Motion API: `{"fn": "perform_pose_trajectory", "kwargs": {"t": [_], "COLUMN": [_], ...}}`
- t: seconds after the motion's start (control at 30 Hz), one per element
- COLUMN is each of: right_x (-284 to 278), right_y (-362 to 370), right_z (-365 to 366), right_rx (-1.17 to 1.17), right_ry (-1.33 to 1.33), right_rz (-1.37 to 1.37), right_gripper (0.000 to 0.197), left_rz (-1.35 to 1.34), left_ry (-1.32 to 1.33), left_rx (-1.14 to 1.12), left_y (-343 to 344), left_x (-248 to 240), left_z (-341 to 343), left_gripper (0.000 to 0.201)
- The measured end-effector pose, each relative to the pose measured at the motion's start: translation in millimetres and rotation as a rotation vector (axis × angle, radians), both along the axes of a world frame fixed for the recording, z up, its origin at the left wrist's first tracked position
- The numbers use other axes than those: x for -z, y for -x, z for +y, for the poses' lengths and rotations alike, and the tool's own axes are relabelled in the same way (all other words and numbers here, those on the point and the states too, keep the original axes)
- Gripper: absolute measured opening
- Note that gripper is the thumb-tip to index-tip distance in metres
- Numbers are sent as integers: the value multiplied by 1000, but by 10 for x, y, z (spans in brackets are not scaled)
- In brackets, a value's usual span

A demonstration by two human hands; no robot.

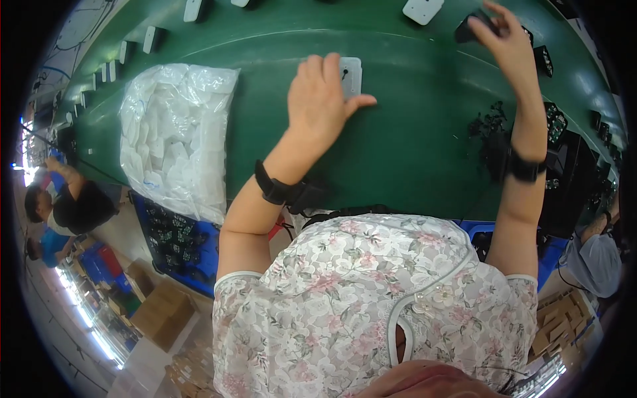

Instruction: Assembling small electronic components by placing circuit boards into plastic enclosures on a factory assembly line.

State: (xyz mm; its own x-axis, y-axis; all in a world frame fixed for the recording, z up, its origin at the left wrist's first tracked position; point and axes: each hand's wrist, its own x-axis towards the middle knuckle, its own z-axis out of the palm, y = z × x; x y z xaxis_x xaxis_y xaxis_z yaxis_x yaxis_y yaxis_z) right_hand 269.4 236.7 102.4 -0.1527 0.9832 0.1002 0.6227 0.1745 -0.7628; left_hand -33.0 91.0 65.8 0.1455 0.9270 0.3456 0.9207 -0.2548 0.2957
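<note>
My left hand (317, 99) lies over the left side of a small white rectangular casing (353, 74) on the green table. Its thumb stretches out to the right, away from the other fingers, and its fingertips rest along the casing's edge. At the far right, my right hand (507, 40) is closed on a small black casing (470, 28), gripped between thumb and fingers. More dark casings (543, 61) stand just beyond that hand, partly hidden by it.
A clear plastic bag of white pieces (176, 142) lies left on the green table (398, 159). Another white casing (423, 10) is at the back. Dark small parts (490, 123) and circuit boards (556, 123) lie right. A blue bin (176, 272) is below the table's left edge. People work nearby.
</note>
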Motion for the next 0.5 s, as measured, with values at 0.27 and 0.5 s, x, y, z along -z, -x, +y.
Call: {"fn": "perform_pose_trajectory", "kwargs": {"t": [0.27, 0.5], "right_x": [273, 164], "right_y": [537, 904], "right_z": [-1457, -1413], "right_rx": [-57, -207], "right_ry": [-109, -266], "right_rz": [69, -2], "right_gripper": [38, 32], "left_rz": [-223, -429], "left_ry": [-59, -40], "left_rx": [242, 255], "left_y": [98, 177], "left_x": [178, 241], "left_z": [-154, -163], "left_gripper": [48, 51]}}
